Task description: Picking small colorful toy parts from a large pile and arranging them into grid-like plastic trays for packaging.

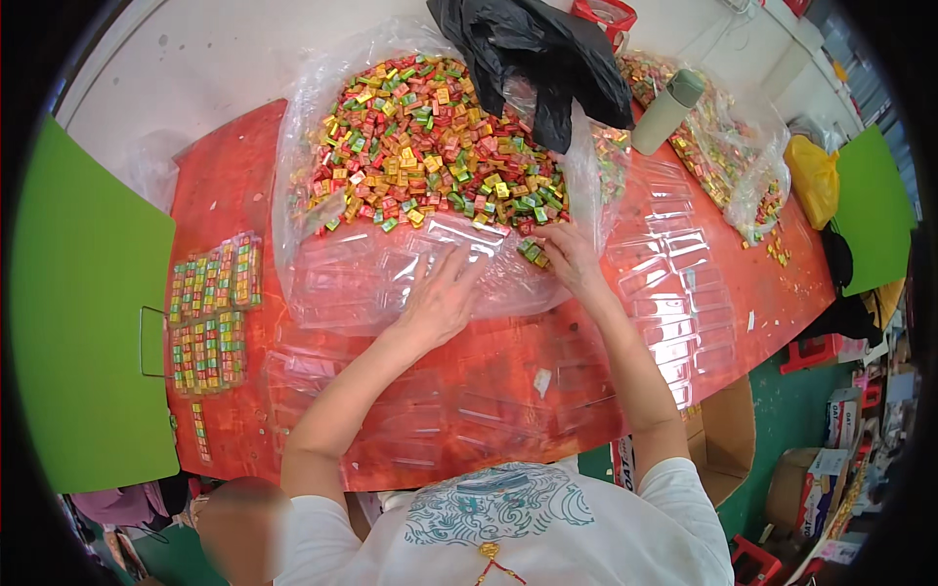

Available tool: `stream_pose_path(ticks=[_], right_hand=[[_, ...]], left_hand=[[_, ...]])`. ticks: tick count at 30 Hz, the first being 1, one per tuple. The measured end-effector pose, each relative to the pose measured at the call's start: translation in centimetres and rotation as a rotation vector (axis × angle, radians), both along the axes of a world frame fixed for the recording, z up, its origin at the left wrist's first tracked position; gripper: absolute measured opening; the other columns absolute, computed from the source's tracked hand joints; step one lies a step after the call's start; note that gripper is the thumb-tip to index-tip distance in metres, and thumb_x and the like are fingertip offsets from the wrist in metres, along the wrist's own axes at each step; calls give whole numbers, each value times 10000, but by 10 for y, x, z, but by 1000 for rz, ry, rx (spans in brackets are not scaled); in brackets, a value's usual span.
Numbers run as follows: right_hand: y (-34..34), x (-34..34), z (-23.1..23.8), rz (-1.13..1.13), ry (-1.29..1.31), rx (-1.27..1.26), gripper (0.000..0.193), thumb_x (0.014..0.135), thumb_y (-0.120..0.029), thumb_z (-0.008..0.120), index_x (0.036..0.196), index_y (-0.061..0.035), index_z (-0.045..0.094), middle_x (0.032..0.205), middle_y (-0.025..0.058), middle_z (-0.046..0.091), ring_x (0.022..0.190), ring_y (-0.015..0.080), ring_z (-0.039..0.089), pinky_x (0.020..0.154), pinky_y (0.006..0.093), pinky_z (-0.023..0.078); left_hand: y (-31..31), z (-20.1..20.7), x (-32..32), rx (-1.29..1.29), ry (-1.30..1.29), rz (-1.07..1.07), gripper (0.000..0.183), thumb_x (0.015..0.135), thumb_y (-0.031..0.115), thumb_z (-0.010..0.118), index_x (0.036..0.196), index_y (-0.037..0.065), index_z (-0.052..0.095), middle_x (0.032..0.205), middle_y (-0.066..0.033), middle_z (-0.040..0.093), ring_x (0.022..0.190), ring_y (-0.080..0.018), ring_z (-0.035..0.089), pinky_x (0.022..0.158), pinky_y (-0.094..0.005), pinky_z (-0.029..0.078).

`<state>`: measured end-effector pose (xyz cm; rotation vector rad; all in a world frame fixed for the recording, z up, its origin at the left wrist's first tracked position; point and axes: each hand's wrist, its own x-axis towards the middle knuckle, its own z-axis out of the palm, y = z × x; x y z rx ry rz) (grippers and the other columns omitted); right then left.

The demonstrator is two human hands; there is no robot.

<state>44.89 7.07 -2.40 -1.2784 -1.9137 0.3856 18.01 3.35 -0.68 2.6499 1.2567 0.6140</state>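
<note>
A big clear plastic bag lies spread open on the red table, heaped with small foil-wrapped blocks in red, yellow, green and orange. At the heap's near edge is a clear plastic tray. My left hand rests by this tray, fingers stretched toward it, nothing visibly gripped. Just to the right, my right hand has its fingers curled round a few green and yellow wrapped blocks. Its fingertips are partly hidden.
Filled trays of blocks stand at the left beside a green panel. Clear trays lie in rows to the right. A black bag, a pale green bottle and another bag of blocks occupy the back.
</note>
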Motion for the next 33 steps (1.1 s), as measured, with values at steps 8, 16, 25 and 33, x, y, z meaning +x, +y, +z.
stream_pose_path(ticks=[8, 16, 25, 33], right_hand=[[-53, 6, 4, 84, -517, 75, 168, 784, -37, 618, 936, -53, 687, 903, 110, 647, 975, 307, 611, 902, 426, 449], [-44, -1, 28, -188, -682, 223, 160, 778, -103, 614, 900, -36, 693, 946, 130, 636, 1047, 311, 597, 914, 451, 401], [-27, 1, 5, -231, -777, 75, 277, 813, -219, 683, 1037, -58, 671, 1236, 165, 608, 1174, 291, 539, 920, 455, 379], [-25, 9, 12, -208, -591, 140, 220, 822, -224, 679, 980, -71, 676, 1109, 132, 628, 1140, 276, 559, 929, 455, 373]], left_hand=[[-7, -14, 64, -99, 114, -203, 332, 857, 105, 584, 1185, 76, 625, 1058, -123, 590, 1073, -310, 549, 914, -483, 395], [26, -13, 90, 161, 7, 4, 245, 809, 121, 621, 1045, 75, 669, 1042, -105, 585, 1096, -284, 549, 980, -527, 364], [65, -27, 92, 174, 151, 21, 216, 815, 145, 640, 1030, 135, 665, 999, -103, 557, 1029, -299, 544, 991, -607, 313], [72, -19, 90, 157, 134, -5, 244, 814, 140, 634, 1048, 157, 700, 994, -113, 574, 1048, -292, 553, 1067, -625, 235]])
